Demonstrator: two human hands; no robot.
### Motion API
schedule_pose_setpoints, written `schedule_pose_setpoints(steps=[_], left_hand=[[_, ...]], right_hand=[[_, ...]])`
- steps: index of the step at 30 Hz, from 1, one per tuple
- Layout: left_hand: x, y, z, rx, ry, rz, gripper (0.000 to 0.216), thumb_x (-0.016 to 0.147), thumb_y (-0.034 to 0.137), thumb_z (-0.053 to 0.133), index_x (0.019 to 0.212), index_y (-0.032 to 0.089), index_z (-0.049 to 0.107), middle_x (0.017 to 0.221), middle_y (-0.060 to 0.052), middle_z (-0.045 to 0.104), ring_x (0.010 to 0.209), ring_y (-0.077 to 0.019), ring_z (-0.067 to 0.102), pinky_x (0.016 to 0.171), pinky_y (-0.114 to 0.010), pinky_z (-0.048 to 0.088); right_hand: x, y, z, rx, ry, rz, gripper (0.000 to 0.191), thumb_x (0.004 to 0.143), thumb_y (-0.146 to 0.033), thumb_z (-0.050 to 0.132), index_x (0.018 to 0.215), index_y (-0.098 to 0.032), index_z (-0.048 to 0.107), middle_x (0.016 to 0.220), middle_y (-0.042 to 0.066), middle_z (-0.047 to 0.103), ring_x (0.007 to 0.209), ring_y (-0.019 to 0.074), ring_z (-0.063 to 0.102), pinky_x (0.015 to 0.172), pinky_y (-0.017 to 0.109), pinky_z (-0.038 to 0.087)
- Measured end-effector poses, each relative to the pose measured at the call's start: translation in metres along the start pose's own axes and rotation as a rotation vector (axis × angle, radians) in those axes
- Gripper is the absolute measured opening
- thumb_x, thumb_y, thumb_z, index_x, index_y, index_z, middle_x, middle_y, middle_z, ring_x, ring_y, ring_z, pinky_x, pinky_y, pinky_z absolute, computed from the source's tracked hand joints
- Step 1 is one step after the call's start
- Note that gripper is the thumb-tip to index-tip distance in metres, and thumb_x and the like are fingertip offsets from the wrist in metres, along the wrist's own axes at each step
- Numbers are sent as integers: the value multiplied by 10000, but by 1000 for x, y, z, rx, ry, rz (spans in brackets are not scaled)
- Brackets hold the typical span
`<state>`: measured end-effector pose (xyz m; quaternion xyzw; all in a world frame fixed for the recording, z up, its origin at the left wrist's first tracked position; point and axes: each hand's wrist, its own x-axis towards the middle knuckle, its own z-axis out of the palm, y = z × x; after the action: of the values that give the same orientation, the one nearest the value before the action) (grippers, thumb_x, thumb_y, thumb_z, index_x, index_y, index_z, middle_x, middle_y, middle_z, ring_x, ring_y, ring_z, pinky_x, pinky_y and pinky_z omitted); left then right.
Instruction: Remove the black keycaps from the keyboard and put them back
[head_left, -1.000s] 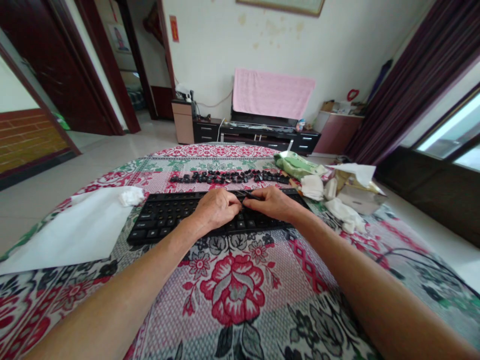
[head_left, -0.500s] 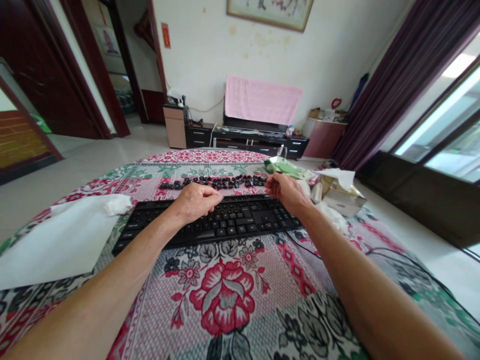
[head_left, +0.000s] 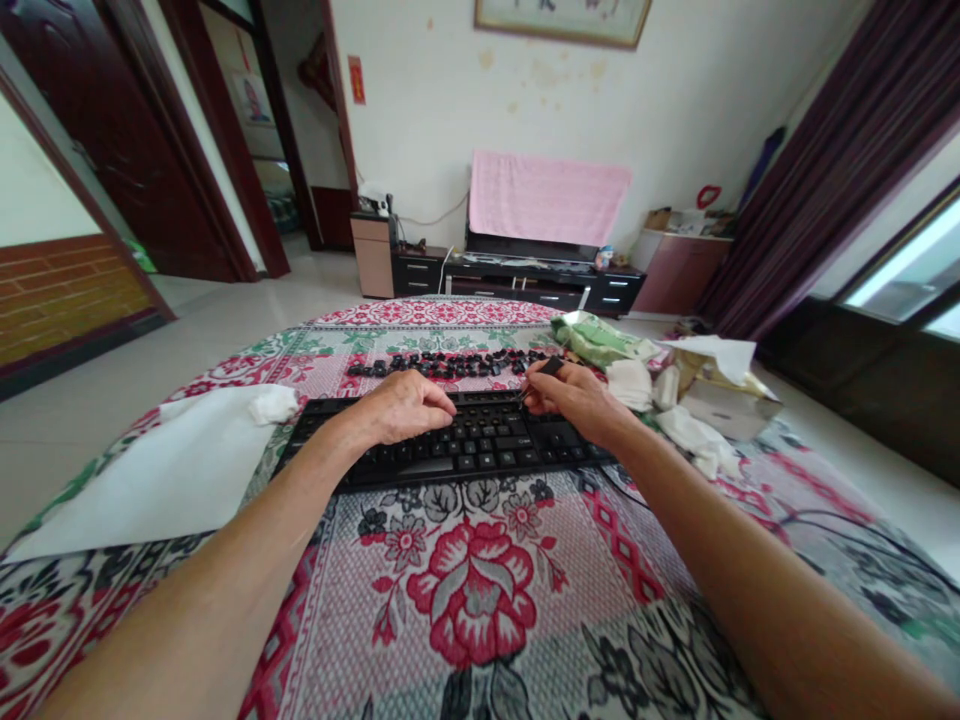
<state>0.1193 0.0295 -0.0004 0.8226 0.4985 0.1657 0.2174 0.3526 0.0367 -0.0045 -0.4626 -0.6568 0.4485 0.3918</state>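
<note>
Head view: the keyboard (head_left: pixel 480 445) lies across the cloth-covered table (head_left: pixel 465 590), just in front of both hands. The right hand (head_left: pixel 574 402) hovers at the keyboard's far edge, its grip pinched on a black keycap (head_left: pixel 551 366) held up between thumb and fingertips. Whether a thin tool also sits in that grip is too small to tell. The left hand (head_left: pixel 405 405) rests on the keys near the middle, fingers loosely curled, with nothing seen in its grip.

Beyond the keyboard runs a row of loose caps (head_left: pixel 450 362), just apart from its far edge. A white sheet (head_left: pixel 172 470) lies to the left, and a green packet (head_left: pixel 596 340) and crumpled tissues (head_left: pixel 694 430) to the right.

To handle the keycap well, I judge that the pinch should stay on its sides, light and level, so that the small piece does not flick away. The left hand's weight is best kept on the keyboard, so that it does not slide on the cloth. The cap should also stay clear of the row, since one knock could scatter those pieces.
</note>
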Motion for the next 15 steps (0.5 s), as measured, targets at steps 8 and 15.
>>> schedule_pose_setpoints(steps=[8, 15], left_hand=[[0, -2, -4, 61, 51, -33, 271, 609, 317, 466, 802, 214, 625, 713, 4, 627, 642, -111, 526, 591, -209, 348], [1, -6, -4, 63, 48, -57, 251, 611, 317, 461, 763, 215, 632, 652, 22, 619, 601, -100, 515, 578, -202, 339]], right_hand=[[-1, 1, 1, 44, -32, -4, 155, 684, -244, 475, 825, -179, 470, 785, 49, 549, 628, 105, 528, 641, 286, 460], [-2, 5, 3, 1, -179, -34, 143, 702, -250, 459, 831, -189, 470, 794, 44, 552, 622, 105, 538, 603, 272, 467]])
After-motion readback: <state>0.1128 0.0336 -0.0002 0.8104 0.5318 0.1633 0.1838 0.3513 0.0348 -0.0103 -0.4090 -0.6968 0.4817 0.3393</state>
